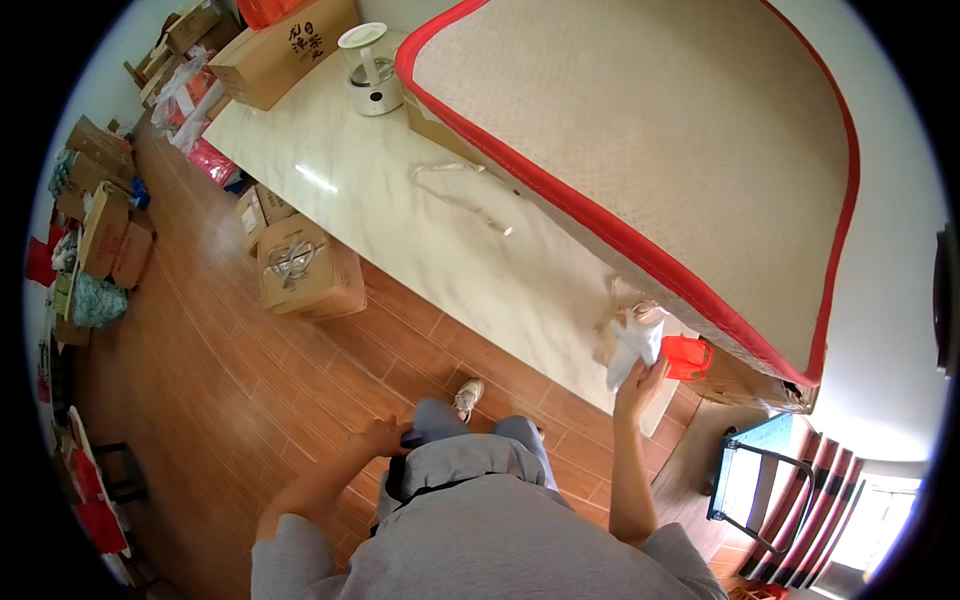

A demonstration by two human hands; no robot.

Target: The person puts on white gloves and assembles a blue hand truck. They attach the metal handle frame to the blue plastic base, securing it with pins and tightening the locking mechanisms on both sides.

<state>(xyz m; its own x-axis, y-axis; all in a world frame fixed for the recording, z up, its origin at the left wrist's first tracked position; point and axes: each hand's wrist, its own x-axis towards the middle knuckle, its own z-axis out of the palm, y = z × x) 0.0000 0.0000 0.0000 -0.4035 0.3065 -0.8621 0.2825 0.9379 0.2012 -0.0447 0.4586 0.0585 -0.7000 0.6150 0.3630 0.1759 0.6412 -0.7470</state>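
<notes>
White crumpled bundle (634, 343) in right hand's clamped grip (642, 388), mostly forward of it.

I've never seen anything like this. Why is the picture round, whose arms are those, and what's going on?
There's no machine here: you're looking down past a person's own grey shirt. A wide, fisheye camera worn on the head takes this one picture, so edges bend and corners go black.

The two arms are the wearer's. The right hand holds a crumpled white piece of thin material near the table's end, beside a bright red bag. The left hand is down by the lap, next to a small dark object too unclear to name.

On the pale marbled table are a tan cardboard box, a white-based kettle with a clear body and a thin pale cord. A large beige pad with red edging hides part of it.
</notes>
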